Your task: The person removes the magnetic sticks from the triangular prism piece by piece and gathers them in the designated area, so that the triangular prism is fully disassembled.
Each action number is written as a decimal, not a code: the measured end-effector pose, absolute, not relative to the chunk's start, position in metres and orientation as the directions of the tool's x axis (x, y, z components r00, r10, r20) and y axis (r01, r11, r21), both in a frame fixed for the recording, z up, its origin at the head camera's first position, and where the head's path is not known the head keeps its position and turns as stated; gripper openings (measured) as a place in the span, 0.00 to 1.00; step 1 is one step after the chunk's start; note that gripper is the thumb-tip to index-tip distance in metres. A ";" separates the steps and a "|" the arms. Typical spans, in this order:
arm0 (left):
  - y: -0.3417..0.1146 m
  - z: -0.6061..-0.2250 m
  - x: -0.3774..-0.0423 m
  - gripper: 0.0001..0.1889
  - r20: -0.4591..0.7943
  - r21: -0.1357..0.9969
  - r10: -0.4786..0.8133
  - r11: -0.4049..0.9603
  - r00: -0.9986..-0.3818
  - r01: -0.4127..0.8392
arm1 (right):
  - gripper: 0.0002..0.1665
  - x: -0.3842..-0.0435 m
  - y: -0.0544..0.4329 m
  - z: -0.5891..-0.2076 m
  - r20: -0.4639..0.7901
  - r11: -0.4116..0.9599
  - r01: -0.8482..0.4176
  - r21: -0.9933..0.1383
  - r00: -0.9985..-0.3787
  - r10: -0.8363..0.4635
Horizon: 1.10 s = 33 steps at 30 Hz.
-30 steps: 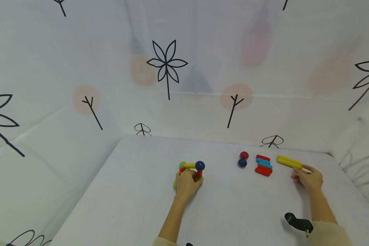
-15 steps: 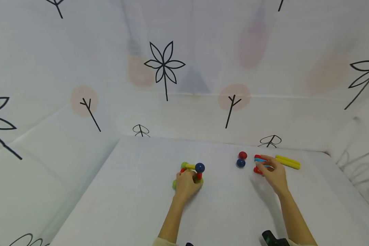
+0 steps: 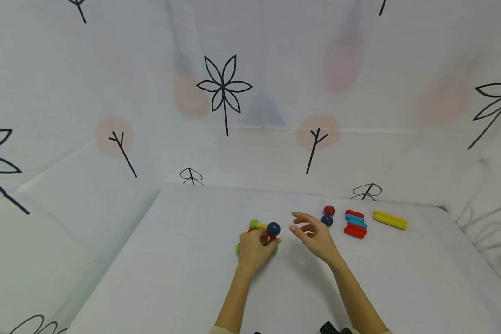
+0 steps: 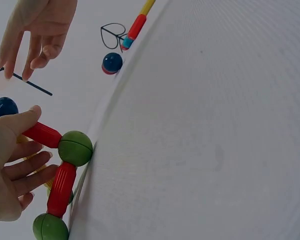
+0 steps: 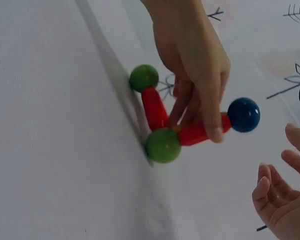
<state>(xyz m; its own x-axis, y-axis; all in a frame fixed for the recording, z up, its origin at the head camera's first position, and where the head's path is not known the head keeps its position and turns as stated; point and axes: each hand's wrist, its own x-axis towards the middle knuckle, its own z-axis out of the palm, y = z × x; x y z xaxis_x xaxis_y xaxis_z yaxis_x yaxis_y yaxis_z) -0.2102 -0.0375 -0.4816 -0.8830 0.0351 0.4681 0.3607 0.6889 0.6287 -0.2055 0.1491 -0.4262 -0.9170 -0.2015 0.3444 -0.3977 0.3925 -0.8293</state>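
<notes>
A frame of balls and rods stands on the table, with several green balls (image 4: 75, 148), red rods (image 4: 61, 189), a yellow rod (image 3: 260, 226) and a blue ball (image 3: 273, 228) raised at its top right. My left hand (image 3: 253, 250) holds this frame; in the right wrist view its thumb lies along the upright red rod (image 5: 195, 134) under the blue ball. Just right of the frame, my right hand (image 3: 317, 239) hovers with fingers apart and nothing between them. Part of the frame is hidden behind my left hand.
Right of my right hand lie a loose red ball (image 3: 329, 210) and a dark blue ball (image 3: 327, 220). Beyond them sit red rods (image 3: 354, 232) and blue rods (image 3: 355, 218) in a stack, then two yellow rods (image 3: 390, 220). A patterned cloth (image 3: 250, 153) backs the white table (image 3: 183, 260).
My right hand has left the yellow rods, passed over the red and blue rods, and come left beside the frame. My left hand keeps its hold; the frame has shifted slightly.
</notes>
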 end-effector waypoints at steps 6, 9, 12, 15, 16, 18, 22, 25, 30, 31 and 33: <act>-0.033 -0.478 -0.211 0.20 0.570 0.682 -0.109 0.615 -0.814 0.395 | 0.23 -0.196 0.125 -0.412 0.404 0.337 -0.472 -0.815 -0.879 -0.254; -0.030 -0.478 -0.212 0.22 0.607 0.686 -0.145 0.592 -0.781 0.423 | 0.23 -0.203 0.121 -0.424 0.429 0.330 -0.503 -0.799 -0.861 -0.275; -0.027 -0.479 -0.212 0.22 0.619 0.681 -0.153 0.594 -0.770 0.428 | 0.23 -0.209 0.118 -0.434 0.441 0.333 -0.524 -0.784 -0.848 -0.294; -0.026 -0.481 -0.212 0.19 0.626 0.669 -0.152 0.608 -0.765 0.427 | 0.23 -0.213 0.116 -0.442 0.458 0.336 -0.546 -0.768 -0.834 -0.308; -0.025 -0.482 -0.212 0.18 0.630 0.664 -0.153 0.613 -0.761 0.427 | 0.23 -0.213 0.115 -0.442 0.462 0.342 -0.549 -0.763 -0.832 -0.307; -0.025 -0.483 -0.212 0.17 0.640 0.660 -0.156 0.612 -0.752 0.435 | 0.22 -0.213 0.113 -0.443 0.477 0.361 -0.561 -0.745 -0.826 -0.300; -0.023 -0.485 -0.211 0.18 0.653 0.655 -0.156 0.608 -0.741 0.449 | 0.21 -0.217 0.111 -0.450 0.514 0.406 -0.581 -0.706 -0.814 -0.270; -0.021 -0.486 -0.211 0.19 0.653 0.652 -0.145 0.607 -0.744 0.455 | 0.20 -0.216 0.109 -0.450 0.536 0.428 -0.589 -0.685 -0.806 -0.251; -0.017 -0.486 -0.210 0.18 0.656 0.639 -0.123 0.614 -0.744 0.463 | 0.19 -0.215 0.109 -0.450 0.539 0.429 -0.577 -0.695 -0.813 -0.222; -0.017 -0.487 -0.210 0.18 0.661 0.636 -0.119 0.612 -0.741 0.469 | 0.18 -0.215 0.109 -0.451 0.536 0.426 -0.574 -0.700 -0.816 -0.218; -0.016 -0.487 -0.210 0.17 0.667 0.632 -0.107 0.605 -0.737 0.484 | 0.19 -0.215 0.109 -0.452 0.528 0.419 -0.567 -0.709 -0.821 -0.219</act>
<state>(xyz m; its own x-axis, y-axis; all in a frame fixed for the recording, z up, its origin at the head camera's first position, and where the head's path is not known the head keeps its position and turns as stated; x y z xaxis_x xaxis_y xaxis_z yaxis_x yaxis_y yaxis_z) -0.2098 -0.0162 -0.4871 -0.7373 -0.1070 0.6670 0.4840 0.6051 0.6321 -0.2146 0.1093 -0.4516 -0.8209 -0.2187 0.5275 -0.5672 0.4194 -0.7088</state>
